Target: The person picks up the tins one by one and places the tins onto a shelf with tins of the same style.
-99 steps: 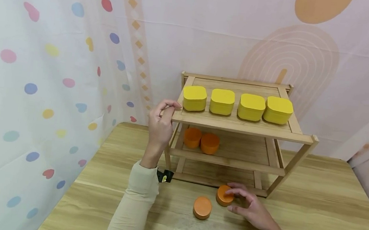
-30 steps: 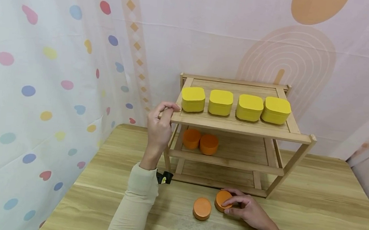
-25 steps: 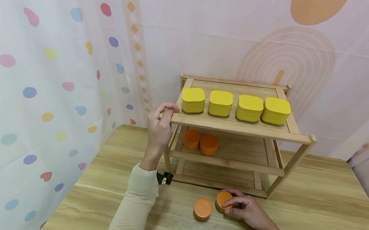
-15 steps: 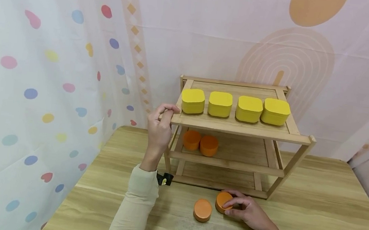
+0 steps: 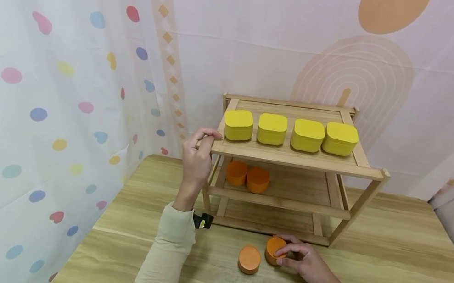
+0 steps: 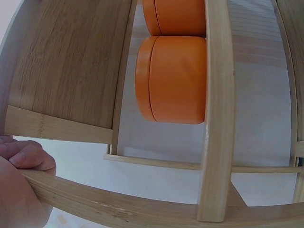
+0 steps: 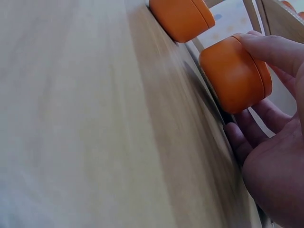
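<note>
Here, at lower centre, the right hand (image 5: 310,264) pinches an orange box (image 5: 273,246) lying leftward; the left hand (image 5: 197,157) grips the rack (image 5: 299,162).

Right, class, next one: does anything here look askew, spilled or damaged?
Nothing looks spilled or damaged. On the wooden rack, though, the rightmost yellow box sits touching or nearly touching its neighbour, while clear gaps separate the rest, so the row looks unevenly spaced.

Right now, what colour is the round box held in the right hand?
Orange; the round box shows best in the right wrist view.
</note>
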The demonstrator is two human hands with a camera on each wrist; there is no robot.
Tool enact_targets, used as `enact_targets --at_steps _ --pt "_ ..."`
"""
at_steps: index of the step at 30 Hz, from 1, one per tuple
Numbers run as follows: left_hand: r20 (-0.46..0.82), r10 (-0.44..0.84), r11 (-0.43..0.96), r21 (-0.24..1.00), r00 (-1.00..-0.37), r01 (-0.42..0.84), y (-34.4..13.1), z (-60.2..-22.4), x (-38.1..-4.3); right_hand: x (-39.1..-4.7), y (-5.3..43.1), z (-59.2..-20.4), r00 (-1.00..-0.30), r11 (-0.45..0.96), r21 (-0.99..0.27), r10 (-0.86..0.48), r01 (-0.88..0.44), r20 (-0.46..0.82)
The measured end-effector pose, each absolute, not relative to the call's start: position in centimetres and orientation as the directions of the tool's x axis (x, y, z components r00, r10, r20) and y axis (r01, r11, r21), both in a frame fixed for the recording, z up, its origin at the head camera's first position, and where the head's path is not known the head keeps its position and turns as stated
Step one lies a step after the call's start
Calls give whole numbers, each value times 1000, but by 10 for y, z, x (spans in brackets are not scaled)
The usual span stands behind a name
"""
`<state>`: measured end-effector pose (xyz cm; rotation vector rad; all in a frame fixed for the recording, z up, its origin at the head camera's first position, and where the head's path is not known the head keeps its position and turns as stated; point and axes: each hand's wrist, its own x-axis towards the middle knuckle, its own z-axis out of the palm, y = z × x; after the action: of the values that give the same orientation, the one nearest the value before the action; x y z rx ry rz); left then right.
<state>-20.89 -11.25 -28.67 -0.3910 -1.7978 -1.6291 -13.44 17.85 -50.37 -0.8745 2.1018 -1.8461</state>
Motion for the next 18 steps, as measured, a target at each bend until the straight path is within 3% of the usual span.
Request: enact_targets --at_steps 8,18 --pt "659 -215 180 752 -721 634 -119 -305 -228 -131 175 -494 -784 19 -945 -564 -326 259" --pt "692 -204 193 722 -693 664 -119 -305 -228 -128 172 -471 -699 -56 -881 -586 -470 411"
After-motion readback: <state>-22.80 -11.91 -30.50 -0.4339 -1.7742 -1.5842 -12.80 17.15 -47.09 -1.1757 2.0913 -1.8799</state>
